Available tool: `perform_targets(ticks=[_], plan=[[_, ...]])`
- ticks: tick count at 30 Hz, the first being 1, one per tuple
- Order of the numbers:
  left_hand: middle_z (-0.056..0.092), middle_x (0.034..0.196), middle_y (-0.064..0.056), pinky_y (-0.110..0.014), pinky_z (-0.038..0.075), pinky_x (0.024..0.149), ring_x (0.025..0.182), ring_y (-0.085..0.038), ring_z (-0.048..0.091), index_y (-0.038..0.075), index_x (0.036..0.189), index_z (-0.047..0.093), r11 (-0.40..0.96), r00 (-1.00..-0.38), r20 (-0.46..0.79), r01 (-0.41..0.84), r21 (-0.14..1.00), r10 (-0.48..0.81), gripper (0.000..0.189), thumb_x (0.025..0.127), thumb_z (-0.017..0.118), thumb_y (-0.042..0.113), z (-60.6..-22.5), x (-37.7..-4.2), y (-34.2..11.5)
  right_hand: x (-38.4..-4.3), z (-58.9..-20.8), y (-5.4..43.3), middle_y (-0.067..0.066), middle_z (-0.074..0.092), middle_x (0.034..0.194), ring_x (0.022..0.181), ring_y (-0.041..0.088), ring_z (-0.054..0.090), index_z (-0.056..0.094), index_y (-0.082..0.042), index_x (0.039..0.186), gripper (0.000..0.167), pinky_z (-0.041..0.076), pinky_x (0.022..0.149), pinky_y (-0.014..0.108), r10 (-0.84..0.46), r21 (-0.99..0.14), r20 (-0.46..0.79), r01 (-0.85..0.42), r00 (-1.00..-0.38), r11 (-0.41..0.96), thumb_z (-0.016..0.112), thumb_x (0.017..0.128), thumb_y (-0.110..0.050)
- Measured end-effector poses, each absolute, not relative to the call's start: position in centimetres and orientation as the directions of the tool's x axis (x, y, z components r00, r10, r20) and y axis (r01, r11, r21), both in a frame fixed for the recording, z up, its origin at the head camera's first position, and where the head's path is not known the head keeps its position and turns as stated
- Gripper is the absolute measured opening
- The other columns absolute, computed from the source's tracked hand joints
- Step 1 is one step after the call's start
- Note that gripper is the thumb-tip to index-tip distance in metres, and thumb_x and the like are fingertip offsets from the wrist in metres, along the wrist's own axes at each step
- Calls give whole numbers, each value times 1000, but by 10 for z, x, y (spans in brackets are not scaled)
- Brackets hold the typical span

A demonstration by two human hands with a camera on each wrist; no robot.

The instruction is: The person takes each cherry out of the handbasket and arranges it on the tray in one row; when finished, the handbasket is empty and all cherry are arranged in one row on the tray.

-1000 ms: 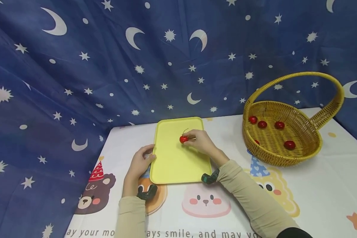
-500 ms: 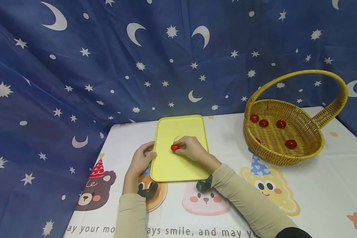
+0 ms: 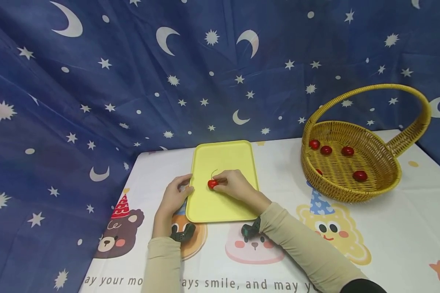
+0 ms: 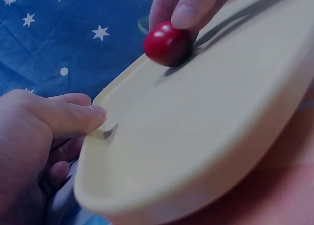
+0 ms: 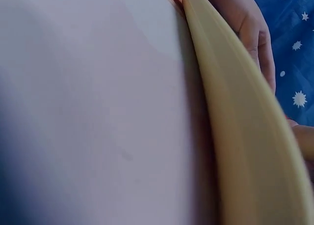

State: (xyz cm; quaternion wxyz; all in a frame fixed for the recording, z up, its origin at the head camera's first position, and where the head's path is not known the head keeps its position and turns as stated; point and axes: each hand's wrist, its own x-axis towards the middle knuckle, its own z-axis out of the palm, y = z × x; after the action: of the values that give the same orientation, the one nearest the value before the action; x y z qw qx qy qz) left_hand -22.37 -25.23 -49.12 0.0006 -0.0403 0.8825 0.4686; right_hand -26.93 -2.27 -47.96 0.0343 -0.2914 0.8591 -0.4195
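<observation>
A red cherry (image 3: 212,184) with a thin green stem is pinched between the thumb and fingertips of my right hand (image 3: 236,186), low over the left half of a yellow tray (image 3: 205,207). In the left wrist view the cherry (image 4: 169,44) casts a shadow on the tray (image 4: 162,122) right beside it. My left hand (image 3: 174,197) grips the tray's left edge, thumb over the rim (image 4: 95,122) and fingers along the outside. The right wrist view shows the tray's side wall (image 5: 245,136) up close, and the cherry is mostly hidden there.
A woven basket (image 3: 352,194) with a tall arched handle (image 3: 374,86) stands at the right. Several red cherries (image 3: 347,151) lie inside it. A white cloth (image 3: 278,171) with cartoon prints covers the table, and a blue starry curtain (image 3: 132,81) hangs behind.
My right hand has moved left and nearer to me over the tray with the cherry. My left hand stays on the tray's edge. The head view has shifted slightly.
</observation>
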Motion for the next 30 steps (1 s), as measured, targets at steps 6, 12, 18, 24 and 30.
perform_targets(ticks=[6,12,18,24,30], plan=[[53,131,-10,-46,33,111,126,-27,46,16,135,53,561,-997,-44,-69,825,-59,46,90,63,14,-490,-224,-249,-276,-458,2,11,71,108,90,17,70,69,-3,113,33,56,77,24,-510,-693,206,-492,-835,527,71,85,-19],[53,131,-10,-45,32,112,126,-27,46,16,135,53,567,-998,-31,-56,822,-53,45,90,63,15,-487,-224,-249,-286,-404,61,11,69,114,99,20,68,67,-5,118,34,55,85,33,-555,-677,161,-501,-816,539,67,88,-21],[52,134,-10,-45,31,113,128,-27,45,16,136,52,574,-997,-44,-72,815,-61,46,91,62,16,-490,-223,-252,-277,-360,148,10,65,121,109,24,63,60,-12,128,41,51,93,43,-493,-702,88,-405,-866,586,62,91,-31],[51,133,-10,-46,31,112,128,-27,45,16,136,51,567,-997,-35,-64,821,-62,45,92,61,17,-492,-223,-255,-278,-363,236,18,60,126,116,33,56,55,-7,131,53,45,97,51,-281,-647,15,-223,-960,729,55,93,-44],[52,130,-12,-46,33,110,126,-27,46,15,135,52,564,-999,-25,-41,825,-35,44,92,62,16,-493,-225,-251,-274,-387,297,33,45,134,120,47,45,41,5,138,68,37,98,62,-149,-530,-197,-23,-969,848,54,93,-45]])
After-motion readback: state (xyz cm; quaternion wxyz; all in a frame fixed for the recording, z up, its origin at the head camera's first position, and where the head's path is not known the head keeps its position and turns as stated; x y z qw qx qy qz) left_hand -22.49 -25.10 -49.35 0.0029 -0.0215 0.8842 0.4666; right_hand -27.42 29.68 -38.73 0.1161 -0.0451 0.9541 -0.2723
